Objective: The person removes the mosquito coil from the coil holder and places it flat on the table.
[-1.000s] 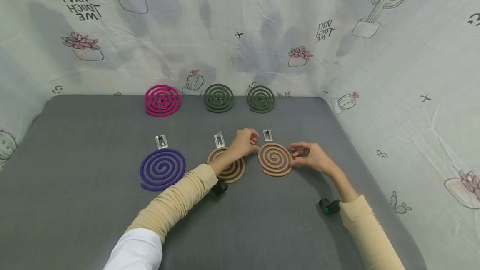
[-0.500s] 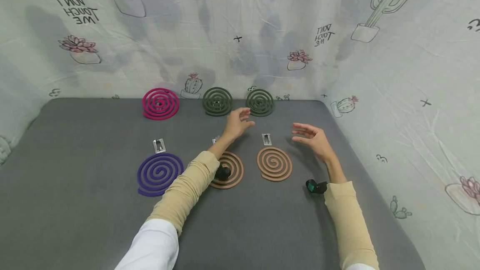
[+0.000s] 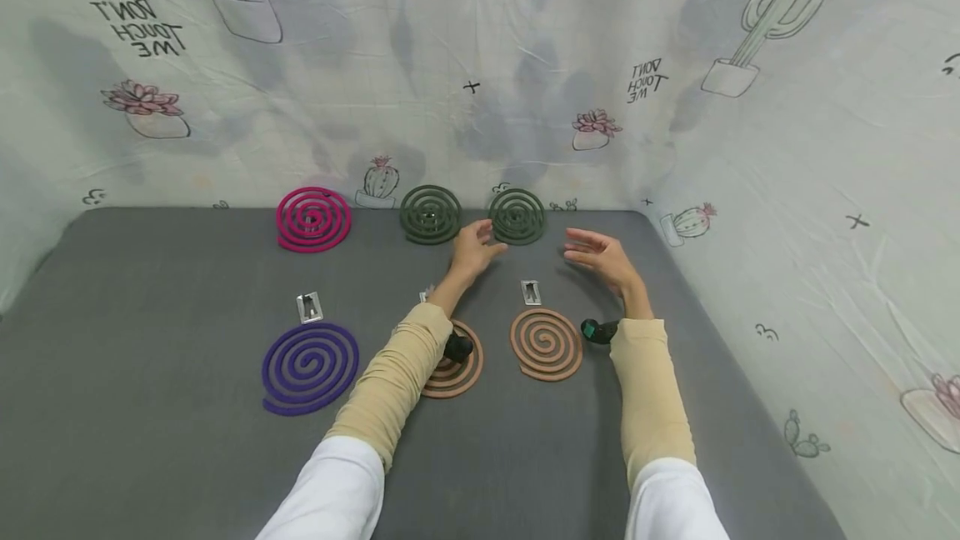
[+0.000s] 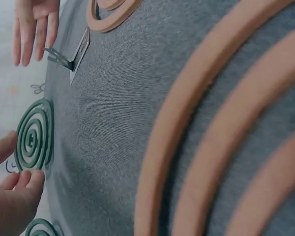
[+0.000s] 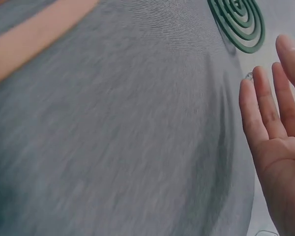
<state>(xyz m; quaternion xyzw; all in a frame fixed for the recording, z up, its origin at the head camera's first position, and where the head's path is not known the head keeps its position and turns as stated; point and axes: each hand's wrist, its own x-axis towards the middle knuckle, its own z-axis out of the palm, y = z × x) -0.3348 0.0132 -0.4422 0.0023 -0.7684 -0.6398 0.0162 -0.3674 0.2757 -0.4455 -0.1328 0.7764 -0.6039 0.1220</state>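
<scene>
Two green mosquito coils sit at the table's back edge, the right green coil lying between my two hands in the head view. My left hand is at its left, fingers apart and holding nothing; whether a fingertip touches the coil I cannot tell. To its right hovers my right hand, fingers loosely extended with a gap to the coil. In the right wrist view the right palm faces the green coil. The left green coil lies beyond my left wrist.
A pink coil lies at the back left, a purple coil in front of it. Tan coils lie nearer, one partly under my left forearm. Small metal stands lie on the grey table. Patterned cloth hangs behind.
Both hands have left the right tan coil and moved back toward the right green coil. My right hand has also shifted left. The coils keep their places while the head view tilts slightly.
</scene>
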